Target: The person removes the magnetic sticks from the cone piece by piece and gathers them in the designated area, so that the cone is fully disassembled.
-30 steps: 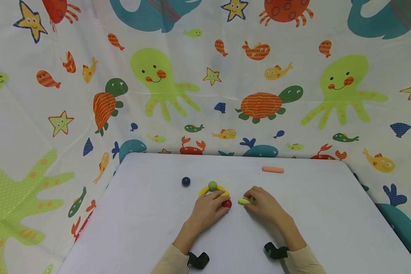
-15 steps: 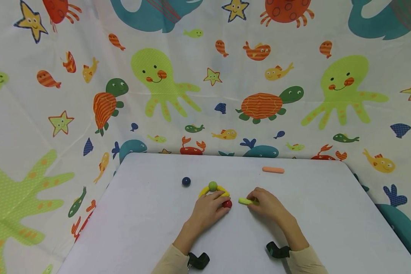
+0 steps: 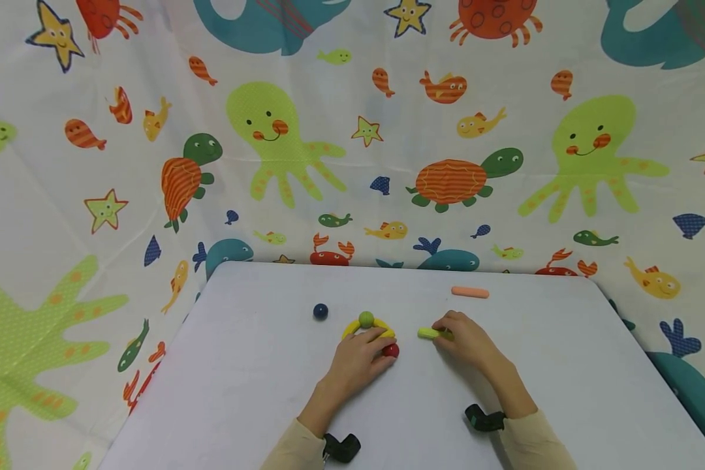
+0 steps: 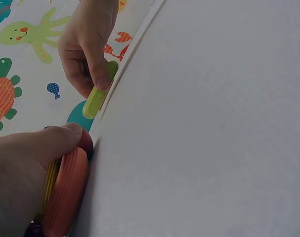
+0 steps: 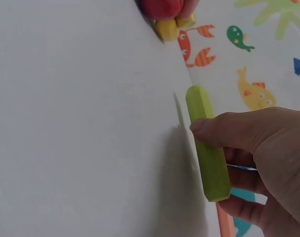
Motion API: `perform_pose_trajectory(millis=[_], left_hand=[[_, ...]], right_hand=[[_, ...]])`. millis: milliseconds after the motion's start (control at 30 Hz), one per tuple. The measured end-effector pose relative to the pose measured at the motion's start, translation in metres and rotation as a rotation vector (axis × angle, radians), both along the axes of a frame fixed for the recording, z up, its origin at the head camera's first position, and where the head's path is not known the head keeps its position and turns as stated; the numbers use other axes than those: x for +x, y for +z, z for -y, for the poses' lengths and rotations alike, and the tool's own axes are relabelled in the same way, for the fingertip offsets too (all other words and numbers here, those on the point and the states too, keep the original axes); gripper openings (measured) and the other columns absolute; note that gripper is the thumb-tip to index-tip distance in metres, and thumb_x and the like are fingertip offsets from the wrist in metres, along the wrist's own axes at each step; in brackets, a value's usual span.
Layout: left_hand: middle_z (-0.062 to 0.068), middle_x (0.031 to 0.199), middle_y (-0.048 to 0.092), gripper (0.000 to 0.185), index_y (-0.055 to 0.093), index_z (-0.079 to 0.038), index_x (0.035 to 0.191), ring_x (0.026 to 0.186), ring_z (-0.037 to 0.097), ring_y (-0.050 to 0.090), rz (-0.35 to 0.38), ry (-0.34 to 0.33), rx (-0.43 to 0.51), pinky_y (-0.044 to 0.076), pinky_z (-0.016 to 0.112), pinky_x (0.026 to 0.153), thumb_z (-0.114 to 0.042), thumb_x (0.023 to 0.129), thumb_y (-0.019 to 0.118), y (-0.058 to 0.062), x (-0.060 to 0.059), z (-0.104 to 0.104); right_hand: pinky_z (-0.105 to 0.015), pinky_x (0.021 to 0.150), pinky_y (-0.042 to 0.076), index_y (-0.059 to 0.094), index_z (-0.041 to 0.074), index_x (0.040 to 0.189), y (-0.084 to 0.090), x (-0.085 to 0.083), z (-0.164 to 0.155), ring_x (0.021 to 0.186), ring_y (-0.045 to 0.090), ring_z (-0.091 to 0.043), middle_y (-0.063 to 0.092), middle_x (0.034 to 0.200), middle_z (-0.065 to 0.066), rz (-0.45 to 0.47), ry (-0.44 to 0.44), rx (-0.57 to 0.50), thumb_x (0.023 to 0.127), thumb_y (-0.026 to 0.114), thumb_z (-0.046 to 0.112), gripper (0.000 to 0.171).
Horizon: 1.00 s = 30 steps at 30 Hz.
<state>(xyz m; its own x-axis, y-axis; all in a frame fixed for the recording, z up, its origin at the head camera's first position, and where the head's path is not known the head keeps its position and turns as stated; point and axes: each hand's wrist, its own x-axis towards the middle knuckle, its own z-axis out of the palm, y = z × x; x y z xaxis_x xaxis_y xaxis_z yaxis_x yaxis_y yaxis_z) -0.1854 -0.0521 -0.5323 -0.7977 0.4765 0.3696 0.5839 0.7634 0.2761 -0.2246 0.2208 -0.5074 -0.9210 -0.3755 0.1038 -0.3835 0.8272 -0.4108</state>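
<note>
Fingers (image 5: 226, 129) of right hand (image 3: 469, 341) pinching green stick (image 5: 211, 163), holding it apart from yellow curved piece (image 3: 350, 328); left hand (image 3: 355, 356) gripping red ball (image 3: 391, 351) there. Joining looking partly done: green ball (image 3: 366, 320) already sitting on yellow curved piece; dark blue ball (image 3: 320, 312), orange stick (image 3: 470, 292) lying loose on surface (image 3: 241, 391), seemingly waiting.

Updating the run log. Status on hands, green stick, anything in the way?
Right hand pinches green stick. Left hand holds red ball. Nothing seen between green stick and red ball; orange stick lies farther back.

beige slvs (image 3: 296, 449) w/ blk cams (image 3: 343, 448)
</note>
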Motion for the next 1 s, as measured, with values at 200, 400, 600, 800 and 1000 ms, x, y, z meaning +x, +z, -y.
perform_pose_trajectory(millis=[200,400,600,800,1000], left_hand=[[-0.004,0.131,0.066,0.036,0.069,-0.027,0.126,0.118,0.013,0.064,0.014,0.0,0.002,0.052,0.04,0.099,-0.043,0.093,0.068,-0.001,0.0,0.0],[-0.004,0.131,0.066,0.036,0.069,-0.027,0.126,0.117,0.014,0.064,0.02,0.0,0.004,0.052,0.041,0.099,-0.042,0.093,0.068,0.0,0.001,0.0],[-0.004,0.131,0.066,0.036,0.069,-0.027,0.126,0.118,0.013,0.064,0.028,0.0,0.001,0.051,0.042,0.101,-0.042,0.094,0.068,0.002,0.001,0.0],[-0.004,0.13,0.066,0.036,0.069,-0.027,0.126,0.117,0.013,0.064,0.022,-0.001,-0.001,0.051,0.041,0.1,-0.043,0.094,0.068,0.002,0.001,0.0],[-0.004,0.13,0.066,0.036,0.069,-0.027,0.126,0.117,0.013,0.064,0.025,-0.001,0.004,0.051,0.041,0.1,-0.042,0.094,0.068,0.001,0.002,0.0]], right_hand=[[-0.044,0.088,0.054,0.075,0.005,0.105,-0.002,-0.013,-0.013,0.091,0.06,-0.019,0.068,0.098,-0.004,-0.057,-0.005,0.015,0.086,0.077,0.013,0.021],[-0.05,0.093,0.053,0.076,0.003,0.106,-0.004,-0.026,-0.025,0.098,0.062,-0.028,0.071,0.101,-0.008,-0.083,-0.021,0.039,0.086,0.077,0.01,0.021],[-0.051,0.093,0.053,0.076,0.003,0.103,-0.005,-0.035,-0.034,0.1,0.065,-0.03,0.071,0.101,-0.01,-0.143,-0.033,0.06,0.084,0.078,0.005,0.02],[-0.054,0.091,0.054,0.075,0.0,0.102,-0.004,-0.04,-0.04,0.103,0.068,-0.036,0.073,0.107,-0.016,-0.214,-0.046,0.114,0.082,0.079,0.004,0.02],[-0.059,0.089,0.051,0.076,0.002,0.102,0.0,-0.043,-0.044,0.103,0.062,-0.04,0.069,0.11,-0.02,-0.201,-0.119,0.139,0.084,0.077,0.004,0.018]])
